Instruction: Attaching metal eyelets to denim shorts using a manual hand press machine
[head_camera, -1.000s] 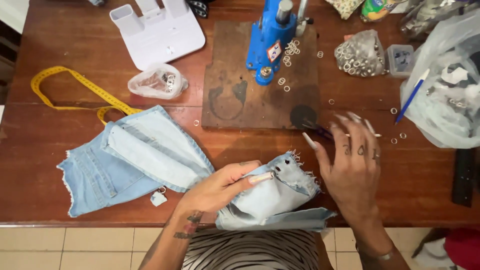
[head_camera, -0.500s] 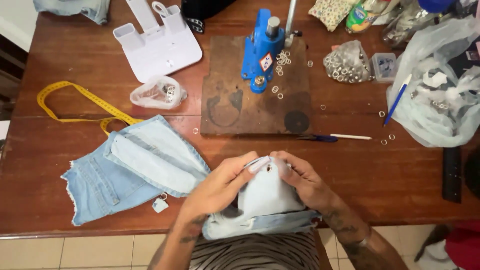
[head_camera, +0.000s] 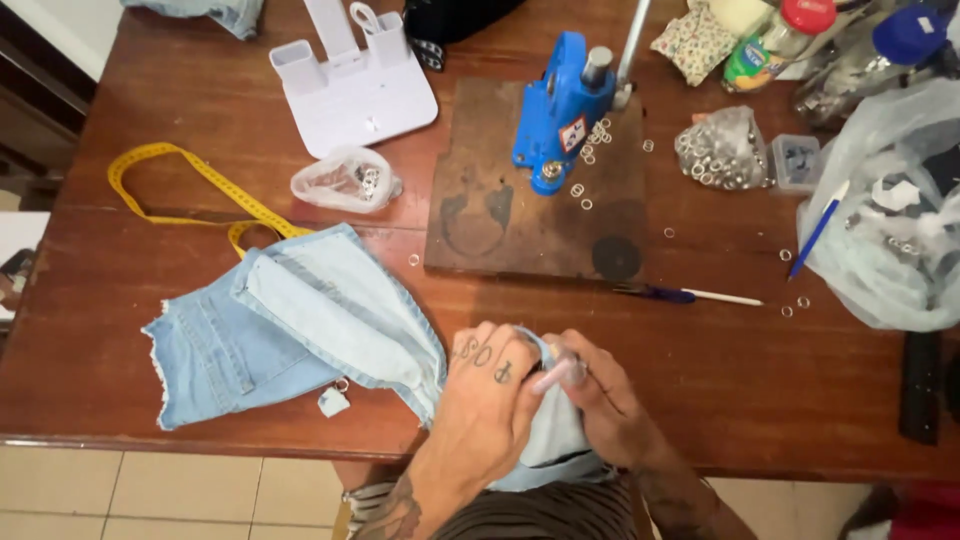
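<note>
Fingers (head_camera: 560, 375) of both hands now pinch the light denim (head_camera: 330, 320) at lower centre. The right hand (head_camera: 600, 400) has come back from the counter (head_camera: 150, 90), so both hold cloth.

My left hand (head_camera: 487, 395) curls knuckles-up, its fingers (head_camera: 500, 350) bent and pinching closed. My right hand (head_camera: 600, 395) meets it from the other side, fingers (head_camera: 560, 372) pressed against the left's. Both forearms rise close together from the bottom edge, wrists angled inward.

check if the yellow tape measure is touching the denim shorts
Touching: the head view shows the yellow tape measure running under the edge of the denim shorts.
</note>
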